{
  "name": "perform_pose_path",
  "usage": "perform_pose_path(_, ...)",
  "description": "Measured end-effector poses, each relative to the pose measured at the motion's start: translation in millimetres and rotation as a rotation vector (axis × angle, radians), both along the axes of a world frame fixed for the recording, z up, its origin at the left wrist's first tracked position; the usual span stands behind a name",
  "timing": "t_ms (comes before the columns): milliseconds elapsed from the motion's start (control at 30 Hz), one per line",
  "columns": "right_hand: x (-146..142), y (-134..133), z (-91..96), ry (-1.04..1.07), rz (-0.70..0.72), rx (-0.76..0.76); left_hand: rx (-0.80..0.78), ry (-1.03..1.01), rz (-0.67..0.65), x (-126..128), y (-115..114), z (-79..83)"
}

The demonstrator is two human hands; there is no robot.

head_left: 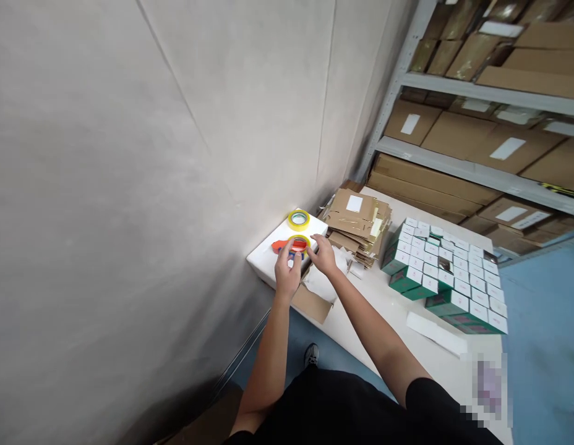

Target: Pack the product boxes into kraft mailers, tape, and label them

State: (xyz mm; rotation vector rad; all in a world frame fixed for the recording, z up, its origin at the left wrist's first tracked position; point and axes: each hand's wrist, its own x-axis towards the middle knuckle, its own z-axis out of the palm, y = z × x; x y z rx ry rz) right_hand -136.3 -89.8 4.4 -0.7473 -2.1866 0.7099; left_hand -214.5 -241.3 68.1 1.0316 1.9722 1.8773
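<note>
From where I stand, a pale wall (175, 185) takes up the side left of the fingers. A storage rack (454, 88) loaded with brown cartons stands beyond them, to the right. A white table (384, 309) extends right of the fingers, carrying a block of green-and-white boxes (435, 266) well apart from them. A pile of flattened cardboard (352, 216) lies nearer, just past the right fingertips. Directly below the fingers is a white box (263, 264), its top serving as a surface.

The left hand (287, 270) has thumb and fingers parted at the near side of an orange tape dispenser (278, 246); whether they grip it cannot be told. The right hand (323, 256) has fingers partly spread and slightly bent at the right edge of the dispenser's yellow roll (306, 238); contact cannot be confirmed. A spare tape roll (299, 228) lies just beyond the fingers on the white box.
</note>
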Motion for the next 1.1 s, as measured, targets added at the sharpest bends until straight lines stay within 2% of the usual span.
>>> perform_pose_path(133, 64.2, 15.1, 25.0, 0.187, -0.106, -0.024, 0.006, 0.008, -0.177, 21.4, 36.0, -0.1)
perform_pose_path(333, 177.3, 21.7, 55.4, 0.237, -0.372, -0.005, 0.001, -0.002, -0.466, 79.6, 93.4, 1.0)
perform_pose_path(500, 275.6, 11.9, 58.2, 0.257, -0.609, -0.005, -0.028, -0.027, -0.686, 147.0, 135.0, 4.6)
perform_pose_path(667, 358.6, -8.7, 53.8, 0.264, -0.838, -0.028, -0.034, -0.050, -0.871, 209.3, 159.9, 4.7)
perform_pose_path(800, 403.1, -22.5, 49.1, 0.284, -0.959, -0.105, -0.056, -0.052, -0.969, 248.0, 173.6, -0.2)
perform_pose_path(900, 423.4, -20.3, 41.3, 0.297, -0.978, -0.167, -0.077, -0.052, -0.994, 269.2, 184.6, -8.0)
perform_pose_path(1000, 435.7, -1.9, 29.7, 0.308, -0.961, -0.210, -0.124, -0.047, -0.976, 282.7, 198.0, -19.7)
perform_pose_path(1100, 442.8, 30.9, 16.0, 0.308, -0.905, -0.256, -0.181, -0.053, -0.917, 290.7, 214.8, -34.9)
